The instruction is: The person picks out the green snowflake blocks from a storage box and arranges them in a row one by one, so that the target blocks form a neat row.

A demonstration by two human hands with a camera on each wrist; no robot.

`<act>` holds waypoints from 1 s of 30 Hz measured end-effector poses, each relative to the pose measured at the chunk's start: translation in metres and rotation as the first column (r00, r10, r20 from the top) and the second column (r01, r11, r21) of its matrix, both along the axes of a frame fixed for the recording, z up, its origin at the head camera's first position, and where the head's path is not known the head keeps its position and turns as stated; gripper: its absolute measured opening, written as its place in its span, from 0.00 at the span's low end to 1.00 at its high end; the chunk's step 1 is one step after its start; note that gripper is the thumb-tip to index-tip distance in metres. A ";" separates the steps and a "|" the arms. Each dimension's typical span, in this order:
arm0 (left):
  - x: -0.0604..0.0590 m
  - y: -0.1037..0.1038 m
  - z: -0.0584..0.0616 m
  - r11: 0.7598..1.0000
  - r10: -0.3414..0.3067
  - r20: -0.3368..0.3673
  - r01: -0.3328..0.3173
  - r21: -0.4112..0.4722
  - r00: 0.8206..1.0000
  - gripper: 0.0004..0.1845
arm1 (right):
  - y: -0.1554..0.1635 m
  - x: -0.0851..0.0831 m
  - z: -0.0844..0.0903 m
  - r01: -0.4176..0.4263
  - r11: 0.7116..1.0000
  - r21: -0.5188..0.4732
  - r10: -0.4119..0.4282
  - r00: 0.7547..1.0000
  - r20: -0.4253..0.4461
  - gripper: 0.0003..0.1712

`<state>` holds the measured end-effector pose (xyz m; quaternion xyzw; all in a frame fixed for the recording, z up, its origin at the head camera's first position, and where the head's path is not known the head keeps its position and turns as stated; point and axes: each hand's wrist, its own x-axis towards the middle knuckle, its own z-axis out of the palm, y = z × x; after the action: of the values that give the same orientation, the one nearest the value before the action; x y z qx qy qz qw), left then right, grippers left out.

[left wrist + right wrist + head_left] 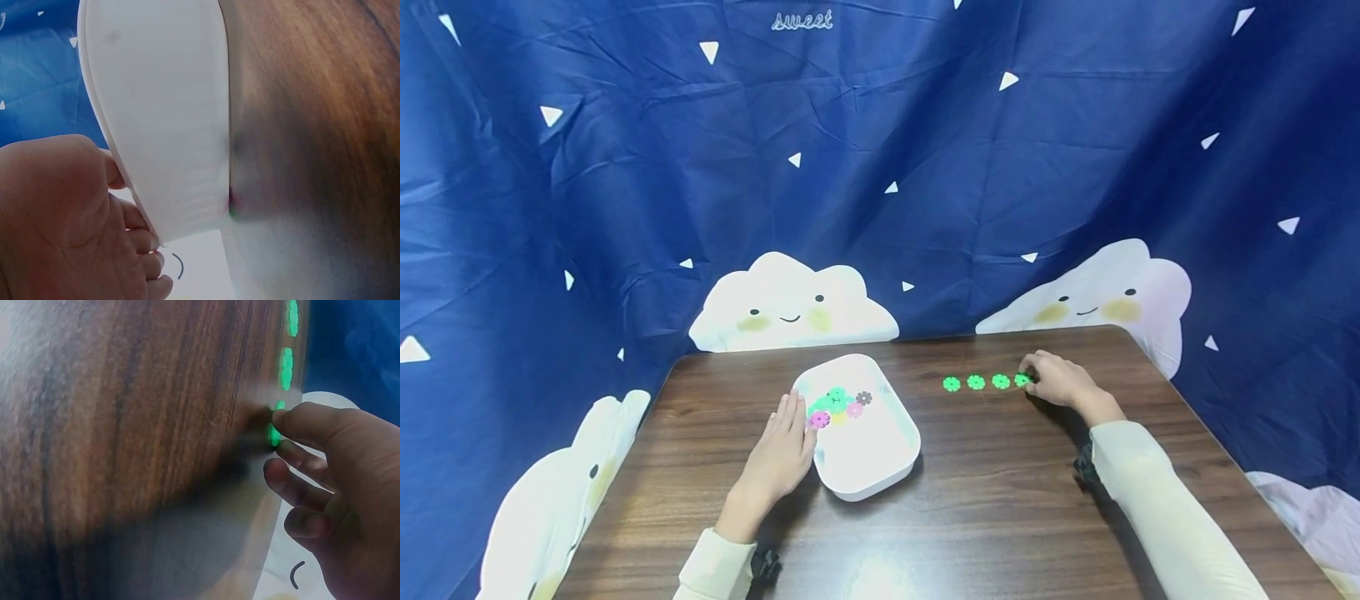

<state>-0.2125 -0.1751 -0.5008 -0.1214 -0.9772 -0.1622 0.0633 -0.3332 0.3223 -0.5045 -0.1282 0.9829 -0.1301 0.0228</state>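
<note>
In the head view, a row of several green flower-shaped plastic pieces (976, 382) lies on the brown table, right of the white tray (887, 467). My right hand (1060, 381) pinches the rightmost green flower piece (275, 431) between thumb and index finger, low at the table surface. The other fingers are loosely bent. My left hand (784, 450) rests along the tray's left rim with its fingers fairly straight. Inside the tray is a small heap of flower pieces, among them a magenta one (820, 419), a pink one (855, 409) and a dark one (864, 398).
The wooden table (985, 517) ends at a blue curtain (925, 125) with white triangles and smiling clouds. Bare tabletop lies between the tray and my right forearm. A dark band (1084, 463) sits at my right wrist.
</note>
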 end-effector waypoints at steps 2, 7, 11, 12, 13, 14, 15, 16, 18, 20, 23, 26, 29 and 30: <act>0.000 0.001 0.001 1.000 0.007 0.019 -0.006 -0.013 1.000 0.34 | 0.000 0.000 -0.001 0.002 1.000 -0.002 -0.002 1.000 -0.001 0.16; 0.002 0.002 0.004 0.999 0.015 0.048 -0.013 -0.030 0.999 0.34 | -0.002 0.000 0.000 0.002 1.000 -0.002 -0.002 1.000 -0.010 0.17; 0.003 0.002 0.007 1.000 0.009 0.048 -0.008 -0.019 0.999 0.33 | -0.010 0.001 0.005 -0.007 1.000 -0.006 0.007 0.999 -0.033 0.15; 0.003 0.002 0.008 1.000 0.010 0.047 -0.009 -0.024 0.999 0.33 | -0.013 0.000 0.007 -0.013 1.000 -0.008 0.013 0.999 -0.040 0.14; 0.003 0.002 0.008 1.000 0.010 0.047 -0.008 -0.027 0.999 0.33 | -0.017 0.000 0.009 -0.020 1.000 -0.010 0.020 0.999 -0.047 0.13; 0.003 0.002 0.008 1.000 0.009 0.046 -0.008 -0.027 0.999 0.33 | -0.022 0.000 0.012 -0.028 1.000 -0.011 0.027 0.998 -0.055 0.11; 0.002 0.002 0.007 1.000 0.009 0.044 -0.008 -0.029 0.999 0.33 | -0.027 -0.001 0.016 -0.039 0.999 -0.009 0.039 0.997 -0.068 0.09; 0.002 0.002 0.007 1.000 0.008 0.042 -0.007 -0.027 0.999 0.33 | -0.033 -0.001 0.019 -0.052 0.999 -0.007 0.051 0.995 -0.081 0.07; 0.002 0.002 0.006 1.000 0.007 0.036 -0.006 -0.023 0.999 0.33 | -0.046 -0.001 0.027 -0.079 0.997 -0.004 0.078 0.991 -0.105 0.04; 0.001 0.002 0.005 1.000 0.006 0.033 -0.006 -0.016 0.999 0.33 | -0.061 -0.001 0.035 -0.110 0.994 0.008 0.110 0.985 -0.135 0.04; 0.001 0.002 0.005 1.000 0.007 0.033 -0.006 -0.011 0.999 0.33 | -0.085 0.001 0.047 -0.154 0.988 0.030 0.157 0.974 -0.167 0.05; 0.001 0.001 0.004 1.000 0.007 0.032 -0.006 -0.015 0.999 0.33 | -0.109 0.003 0.057 -0.199 0.979 0.053 0.206 0.961 -0.186 0.06; 0.001 0.001 0.003 1.000 0.006 0.032 -0.005 -0.016 0.999 0.33 | -0.133 0.005 0.064 -0.244 0.967 0.072 0.254 0.948 -0.192 0.06; 0.001 0.001 0.004 1.000 0.005 0.033 -0.004 -0.015 0.999 0.33 | -0.141 0.005 0.065 -0.258 0.963 0.079 0.269 0.944 -0.193 0.06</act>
<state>-0.2113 -0.1739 -0.4971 -0.1170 -0.9796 -0.1565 0.0467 -0.3282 0.1815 -0.4391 -0.2704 0.9572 -0.0864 -0.0567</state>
